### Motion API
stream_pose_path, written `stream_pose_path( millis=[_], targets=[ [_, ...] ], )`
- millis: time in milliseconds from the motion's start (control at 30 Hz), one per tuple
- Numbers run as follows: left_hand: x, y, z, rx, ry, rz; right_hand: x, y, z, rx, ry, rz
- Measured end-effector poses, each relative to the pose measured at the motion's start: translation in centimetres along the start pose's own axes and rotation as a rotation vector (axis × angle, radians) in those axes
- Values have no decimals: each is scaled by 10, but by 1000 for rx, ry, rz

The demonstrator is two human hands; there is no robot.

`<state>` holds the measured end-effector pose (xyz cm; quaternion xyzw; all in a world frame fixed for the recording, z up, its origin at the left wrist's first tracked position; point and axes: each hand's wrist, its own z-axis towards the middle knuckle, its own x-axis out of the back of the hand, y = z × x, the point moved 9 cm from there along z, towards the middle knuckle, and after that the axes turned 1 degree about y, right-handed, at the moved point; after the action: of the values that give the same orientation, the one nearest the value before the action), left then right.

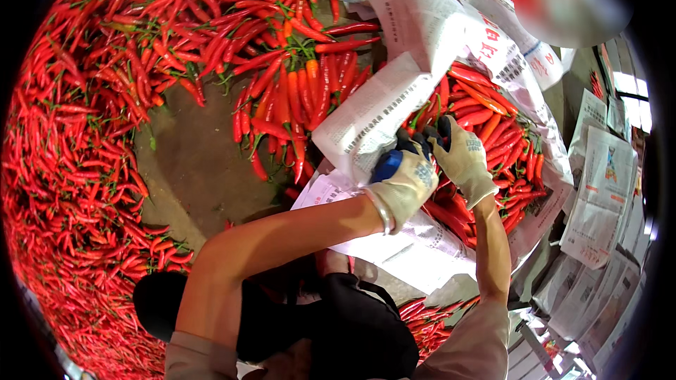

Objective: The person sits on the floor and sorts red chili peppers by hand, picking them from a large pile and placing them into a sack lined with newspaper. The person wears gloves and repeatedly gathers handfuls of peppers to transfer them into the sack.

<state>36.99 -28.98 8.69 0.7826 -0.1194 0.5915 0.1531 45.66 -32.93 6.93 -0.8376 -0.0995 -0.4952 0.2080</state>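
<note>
My left hand point(406, 179) and my right hand point(462, 161) wear pale knit work gloves with dark blue coated fingers. Both are close together over red chili peppers point(491, 132) that lie heaped inside a lining of newspaper point(544, 116). The fingers of each hand curl down among the peppers near some green stems. Whether either grips a pepper is hidden by the gloves and the blur. A newspaper flap point(369, 116) folds outward just beyond my left hand, and another printed sheet point(412, 258) spreads beneath my wrists.
Loose chili peppers point(95, 169) cover the ground in a large pile at the left and top. Concrete floor point(206, 148) shows between piles. Newspaper-covered bundles point(599, 195) line the right side. More peppers point(428, 322) lie near my right elbow. A round blurred patch covers the upper right.
</note>
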Motion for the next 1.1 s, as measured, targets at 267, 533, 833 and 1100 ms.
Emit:
stream_pose_path(
  millis=[267, 533, 833, 1100],
  targets=[
    [-6, 8, 7, 17, 57, 38, 3, -13, 3, 111, 134, 129],
    [91, -86, -118, -257, 238, -571, 93, -62, -54, 237, 383, 589],
    [-40, -355, -345, 1046, 985, -754, -70, -343, -2, 465, -653, 1061],
    [-97, -485, -413, 1340, 917, -530, -165, -534, 155, 469, -322, 979]
  ],
)
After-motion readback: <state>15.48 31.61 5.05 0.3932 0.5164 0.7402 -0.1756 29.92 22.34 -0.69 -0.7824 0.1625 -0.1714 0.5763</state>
